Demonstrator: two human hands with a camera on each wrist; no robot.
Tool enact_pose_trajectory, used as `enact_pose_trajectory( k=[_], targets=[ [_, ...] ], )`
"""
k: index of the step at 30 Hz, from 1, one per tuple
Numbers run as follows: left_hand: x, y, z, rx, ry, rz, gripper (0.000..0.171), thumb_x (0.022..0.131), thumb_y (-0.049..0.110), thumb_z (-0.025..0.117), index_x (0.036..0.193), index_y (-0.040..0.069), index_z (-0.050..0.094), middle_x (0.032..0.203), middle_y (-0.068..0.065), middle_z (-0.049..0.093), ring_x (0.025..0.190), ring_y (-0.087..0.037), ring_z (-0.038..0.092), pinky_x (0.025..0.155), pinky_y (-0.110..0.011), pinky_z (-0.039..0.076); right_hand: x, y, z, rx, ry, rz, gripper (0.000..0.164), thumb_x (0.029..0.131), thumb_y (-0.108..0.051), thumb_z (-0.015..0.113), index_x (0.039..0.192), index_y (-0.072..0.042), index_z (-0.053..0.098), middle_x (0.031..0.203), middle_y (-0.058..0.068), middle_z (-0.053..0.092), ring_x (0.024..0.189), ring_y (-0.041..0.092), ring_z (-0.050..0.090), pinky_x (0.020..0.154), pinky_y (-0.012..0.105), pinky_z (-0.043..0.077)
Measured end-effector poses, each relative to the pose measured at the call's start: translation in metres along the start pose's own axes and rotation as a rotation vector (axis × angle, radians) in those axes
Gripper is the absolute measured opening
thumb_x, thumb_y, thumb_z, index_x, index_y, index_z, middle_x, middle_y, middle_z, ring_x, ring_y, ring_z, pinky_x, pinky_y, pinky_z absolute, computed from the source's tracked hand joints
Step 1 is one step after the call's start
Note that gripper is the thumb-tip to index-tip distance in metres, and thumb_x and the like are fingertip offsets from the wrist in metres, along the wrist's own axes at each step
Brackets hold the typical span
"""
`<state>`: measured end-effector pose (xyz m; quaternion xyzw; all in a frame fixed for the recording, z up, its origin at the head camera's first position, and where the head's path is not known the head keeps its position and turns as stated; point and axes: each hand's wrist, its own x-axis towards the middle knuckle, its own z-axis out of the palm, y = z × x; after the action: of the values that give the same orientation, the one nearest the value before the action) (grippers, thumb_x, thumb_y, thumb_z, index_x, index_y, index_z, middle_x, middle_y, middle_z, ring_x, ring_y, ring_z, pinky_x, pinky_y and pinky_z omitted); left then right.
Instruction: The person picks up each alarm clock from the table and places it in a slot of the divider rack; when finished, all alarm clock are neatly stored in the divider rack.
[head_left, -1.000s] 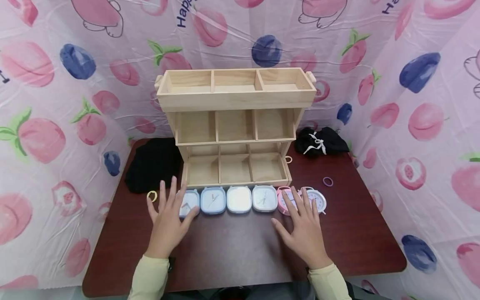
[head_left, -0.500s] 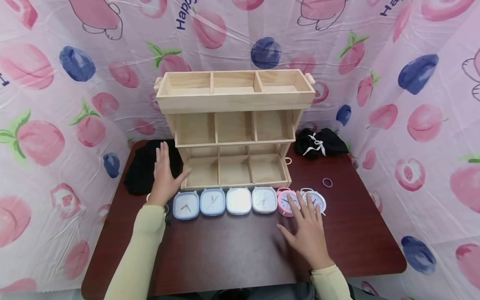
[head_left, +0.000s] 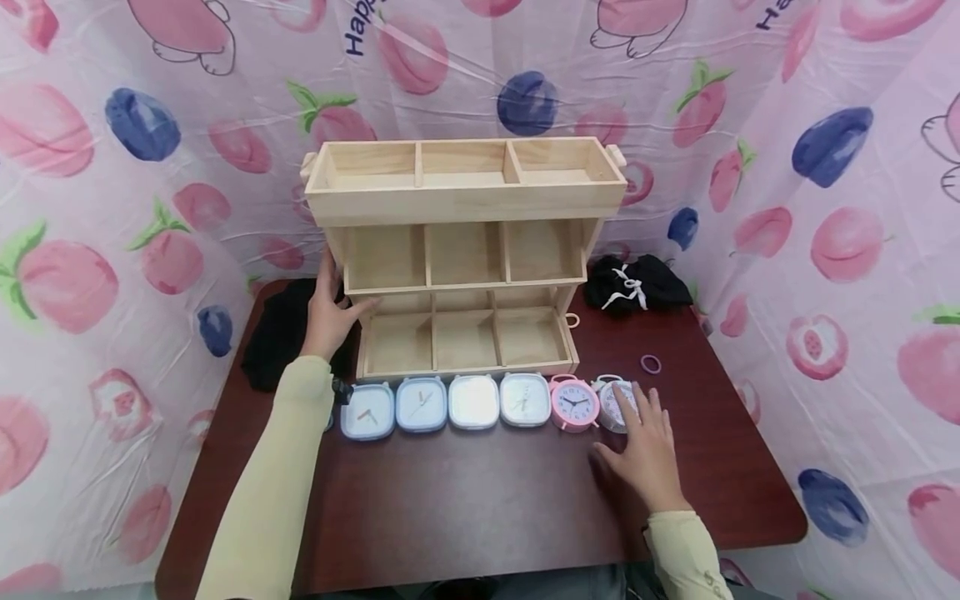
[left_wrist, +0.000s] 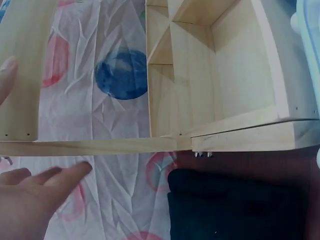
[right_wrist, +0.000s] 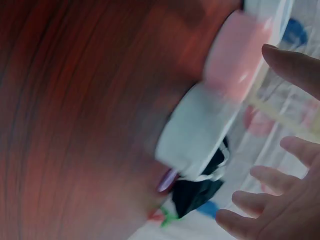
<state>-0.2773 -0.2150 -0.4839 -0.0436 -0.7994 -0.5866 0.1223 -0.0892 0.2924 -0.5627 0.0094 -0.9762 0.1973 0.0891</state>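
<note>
A three-tier wooden organizer (head_left: 465, 205) with divided trays stands at the back of the table. My left hand (head_left: 327, 321) reaches to its left side; in the left wrist view the fingers (left_wrist: 65, 185) extend outside the side strip and the thumb shows at the tray's front. Several small clocks line up before the organizer: pale blue square clocks (head_left: 367, 412) at left, a white square clock (head_left: 525, 400), a pink round alarm clock (head_left: 575, 405) and a white round alarm clock (head_left: 611, 406). Spread fingers of my right hand (head_left: 648, 454) overlap the white round one.
Black cloth (head_left: 273, 337) lies left of the organizer, partly behind the left arm. A black pouch with white drawstring (head_left: 637, 283) and a purple ring (head_left: 650, 364) lie at right. A pale ring (head_left: 572, 321) is by the organizer's right foot. Fruit-print curtain surrounds the table.
My left hand has moved from above the leftmost clock up and back to the organizer's left side. My right hand has shifted right, uncovering the pink alarm clock.
</note>
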Motion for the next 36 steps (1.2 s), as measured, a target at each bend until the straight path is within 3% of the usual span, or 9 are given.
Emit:
enact_pose_trajectory(
  k=[6,9,12,15,18,30,36],
  targets=[
    [-0.004,0.014,0.004,-0.022,0.011,-0.013,0.110,0.093,0.003,0.082,0.174,0.032,0.012,0.179,-0.005,0.023,0.159,-0.035,0.037,0.126,-0.061,0.038,0.023,0.040,-0.003,0.073,-0.109,0.045,0.113,0.075,-0.020,0.096,0.168,-0.017,0.033,0.171,0.031,0.026,0.158,0.061,0.017,0.123,0.082,0.021],
    [-0.002,0.010,0.003,-0.019,0.025,0.006,0.108,0.092,0.007,0.083,0.172,0.036,0.017,0.177,-0.003,0.029,0.157,-0.033,0.042,0.125,-0.058,0.040,0.034,0.053,-0.002,0.126,-0.200,0.058,0.113,0.078,-0.019,0.095,0.170,-0.017,0.030,0.172,0.030,0.024,0.158,0.059,0.020,0.121,0.083,0.024],
    [0.001,0.000,0.003,-0.018,0.035,0.028,0.107,0.091,0.012,0.086,0.169,0.045,0.022,0.175,0.000,0.035,0.155,-0.029,0.046,0.124,-0.056,0.042,0.042,0.064,0.003,0.200,-0.234,0.026,0.107,0.080,-0.017,0.093,0.168,-0.011,0.032,0.170,0.029,0.030,0.155,0.055,0.031,0.120,0.079,0.031],
    [0.003,-0.005,0.004,-0.020,0.037,0.030,0.106,0.090,0.012,0.087,0.168,0.047,0.025,0.173,0.000,0.039,0.154,-0.028,0.047,0.124,-0.055,0.043,0.045,0.072,0.009,0.252,-0.215,-0.021,0.100,0.081,-0.017,0.093,0.164,-0.005,0.039,0.163,0.028,0.040,0.146,0.050,0.043,0.118,0.072,0.039],
    [0.003,-0.006,0.004,-0.020,0.034,0.025,0.106,0.090,0.012,0.087,0.168,0.048,0.025,0.173,0.000,0.039,0.155,-0.027,0.045,0.125,-0.054,0.042,0.047,0.075,0.010,0.269,-0.212,-0.027,0.097,0.081,-0.020,0.094,0.162,-0.004,0.044,0.159,0.027,0.045,0.141,0.047,0.047,0.116,0.070,0.041],
    [0.001,-0.007,0.002,0.032,0.042,0.023,0.107,0.091,0.015,0.086,0.168,0.052,0.020,0.175,0.002,0.035,0.157,-0.030,0.042,0.124,-0.056,0.042,0.049,0.073,0.007,0.210,-0.144,-0.043,0.093,0.077,-0.020,0.096,0.156,-0.001,0.052,0.152,0.029,0.053,0.133,0.051,0.051,0.110,0.071,0.044],
    [0.001,-0.005,0.002,0.026,0.032,0.022,0.106,0.092,0.018,0.086,0.167,0.053,0.019,0.176,0.004,0.033,0.158,-0.032,0.041,0.125,-0.057,0.041,0.053,0.066,-0.010,0.192,-0.048,0.018,0.089,0.080,-0.022,0.095,0.156,-0.001,0.051,0.153,0.031,0.050,0.136,0.053,0.048,0.110,0.076,0.042]
  ],
)
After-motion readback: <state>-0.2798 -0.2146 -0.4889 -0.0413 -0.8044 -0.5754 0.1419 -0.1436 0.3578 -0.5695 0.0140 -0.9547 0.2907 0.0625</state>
